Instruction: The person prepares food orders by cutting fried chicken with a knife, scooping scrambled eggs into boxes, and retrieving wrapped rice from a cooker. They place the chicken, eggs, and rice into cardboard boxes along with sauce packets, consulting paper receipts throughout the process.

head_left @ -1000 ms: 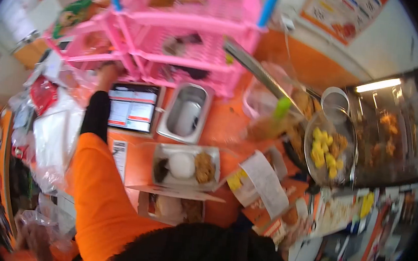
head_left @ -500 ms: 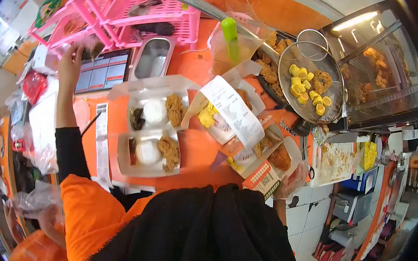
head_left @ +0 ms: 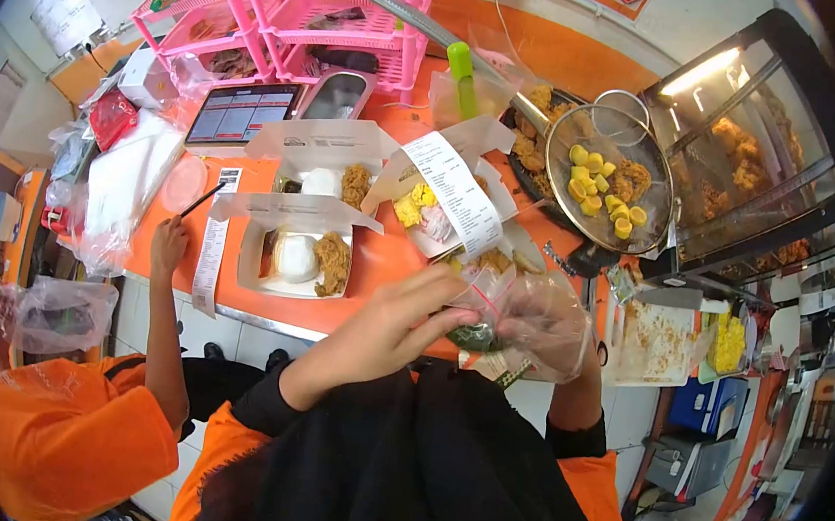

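Close to my body, my left hand (head_left: 400,321) pinches the rim of a small clear bag with a red line and dark green contents (head_left: 477,335). My right hand (head_left: 545,318), inside a clear plastic glove or bag, is beside it on the right; its fingers are blurred behind the plastic. Just beyond my hands stands an open box with yellow food (head_left: 413,207), a long printed receipt (head_left: 456,192) lying across it. Two open boxes with white rice (head_left: 295,257) and fried chicken (head_left: 332,262) stand to the left.
A strainer (head_left: 611,179) with yellow pieces rests over a fried-chicken tray at the right, by a glass display case (head_left: 749,157). Pink racks (head_left: 344,27) and a tablet (head_left: 242,115) are at the back left. A co-worker in orange (head_left: 80,429) holds a pen (head_left: 204,198) over a receipt.
My left hand has come from the pink rack to my right hand and now holds the small bag. The co-worker has moved in at the left, and the near rice box's lid has swung over.
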Demonstrator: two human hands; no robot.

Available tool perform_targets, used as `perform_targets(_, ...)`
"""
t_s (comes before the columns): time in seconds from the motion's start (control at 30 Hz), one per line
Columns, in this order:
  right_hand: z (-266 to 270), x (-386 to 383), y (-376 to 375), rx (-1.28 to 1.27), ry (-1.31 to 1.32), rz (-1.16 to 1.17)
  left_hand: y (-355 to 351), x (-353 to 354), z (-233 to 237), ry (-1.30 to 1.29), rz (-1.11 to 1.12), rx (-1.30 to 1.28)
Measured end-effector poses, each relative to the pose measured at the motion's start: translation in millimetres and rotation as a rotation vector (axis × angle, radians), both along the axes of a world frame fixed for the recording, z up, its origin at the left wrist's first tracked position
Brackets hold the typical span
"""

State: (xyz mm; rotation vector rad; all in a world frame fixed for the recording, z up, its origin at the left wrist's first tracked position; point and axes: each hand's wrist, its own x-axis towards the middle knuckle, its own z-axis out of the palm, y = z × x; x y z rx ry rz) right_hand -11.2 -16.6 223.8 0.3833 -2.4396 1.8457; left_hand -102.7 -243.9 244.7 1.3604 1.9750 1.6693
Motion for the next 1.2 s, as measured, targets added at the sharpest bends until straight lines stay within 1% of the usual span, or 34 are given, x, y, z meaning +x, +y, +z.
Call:
perform_targets(0.03,2.7,-4.1,1.7,-0.109,-0.247,0.108,0.1,5.1,-2.1,-0.074,0.013,-0.018)
perform_targets(0.13,8.5,-13.1,14.2,-0.015,-0.063,-0.081,-13.1,15.0,-21.1,-0.379,0.175,-0.006)
perform_targets(0.17,13.9,-23.2,16.8,-0.230,-0.081,-0.139,-17.9,17.6,-24.1,-0.465,0.219,-0.014)
perform_targets(0.2,19.4,-33.5,19.5,-0.447,-0.078,-0.195,-22.0,19.4,-31.7,-0.482,0.235,-0.010)
perform_targets(0.27,39.3,-57.3,37.2,-0.184,-0.084,-0.340,-27.7,22.7,-44.8,-0.509,0.258,-0.015)
perform_targets(0.3,48.8,-66.3,44.7,-0.021,-0.161,-0.460,-29.5,25.1,-47.7,-0.520,0.266,-0.020)
perform_targets(0.33,35.6,-87.7,61.0,0.166,-0.012,-0.365,-30.1,26.9,-52.0,-0.516,0.267,-0.018)
perform_targets(0.37,6.8,-114.3,81.2,0.351,0.138,-0.266,-30.7,28.8,-56.3,-0.512,0.268,-0.016)
perform_targets(0.4,-9.4,-127.3,91.4,0.532,0.288,-0.164,-29.1,31.0,-59.0,-0.462,0.306,0.013)
perform_targets(0.47,-8.6,-134.8,68.6,0.576,-0.064,-0.224,-23.7,33.8,-53.3,-0.434,0.366,0.050)
perform_targets(0.5,-6.7,-137.9,60.7,0.593,-0.238,-0.254,-24.5,31.7,-52.7,-0.358,0.359,0.030)
perform_targets(0.6,-3.8,-116.4,60.6,0.443,0.437,-0.201,-23.4,25.5,-51.6,-0.125,0.340,-0.021)
perform_targets(0.63,-7.6,-97.5,55.2,0.029,0.158,-0.327,-21.4,22.8,-47.5,-0.036,0.335,-0.042)
perform_targets(0.67,-3.6,-79.8,47.9,-0.147,0.053,-0.252,-19.3,20.5,-44.4,0.054,0.330,-0.062)
perform_targets(0.73,21.1,-48.2,28.8,-0.491,-0.155,-0.095,-10.3,17.4,-41.3,0.121,0.290,-0.005)
perform_targets(0.77,34.4,-37.6,13.6,-0.225,-0.063,-0.072,-4.9,16.3,-39.9,0.155,0.269,0.026)
perform_targets(0.83,25.6,-20.1,5.2,0.093,0.052,-0.001,3.4,18.5,-37.1,0.047,0.192,0.004)
perform_targets(0.87,-0.9,-14.1,12.8,0.144,0.075,0.047,7.0,18.8,-36.4,-0.007,0.151,-0.010)
perform_targets(0.9,-15.6,-9.7,18.4,0.193,0.096,0.094,11.1,18.4,-36.9,0.005,0.130,0.005)
perform_targets(0.97,-10.6,-3.6,21.4,0.076,0.063,-0.067,18.0,15.8,-38.2,0.028,0.086,0.036)
perform_targets(1.0,-8.7,-1.5,24.0,0.018,0.046,-0.148,18.5,13.7,-35.6,0.025,0.110,0.046)
perform_targets(1.1,-12.9,5.0,44.5,-0.237,-0.201,-0.444,10.7,5.6,-29.8,0.024,0.196,0.061)
perform_targets(1.2,-26.5,-1.3,60.2,-0.096,-0.139,-0.471,-5.4,-5.4,-38.2,0.027,0.310,0.063)
